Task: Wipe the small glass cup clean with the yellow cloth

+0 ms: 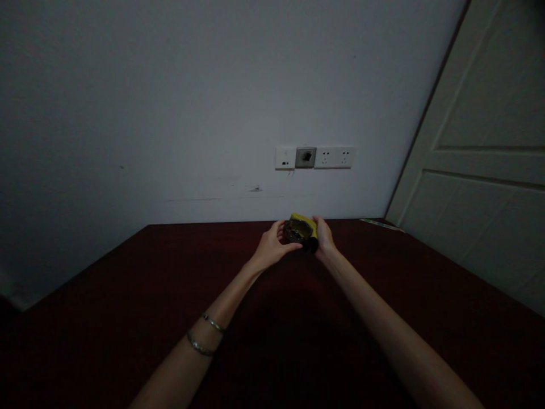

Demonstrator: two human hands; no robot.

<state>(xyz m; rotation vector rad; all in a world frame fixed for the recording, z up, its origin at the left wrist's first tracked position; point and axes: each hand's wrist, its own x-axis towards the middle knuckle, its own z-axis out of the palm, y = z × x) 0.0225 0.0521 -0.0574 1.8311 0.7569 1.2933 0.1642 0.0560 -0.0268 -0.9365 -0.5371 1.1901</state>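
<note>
Both hands meet over the far part of the dark red tabletop (pixel 204 284). My left hand (pixel 272 245) is closed round the left side of a dark, shiny round glass dish (pixel 297 231) that looks like an ashtray, its thumb along the near edge. Behind and to the right of the dish, touching it, is a yellow piece (pixel 307 220), perhaps a cloth. My right hand (pixel 324 236) grips this yellow piece from the right; most of its fingers are hidden. A black rounded part (pixel 313 245) shows below, too dim to identify.
A pale wall rises behind the table, with a row of sockets (pixel 333 157) and a grey plate (pixel 305 157). At the right stands a white panelled door (pixel 481 142). A thin pale strip (pixel 381 224) lies along the table's far right edge.
</note>
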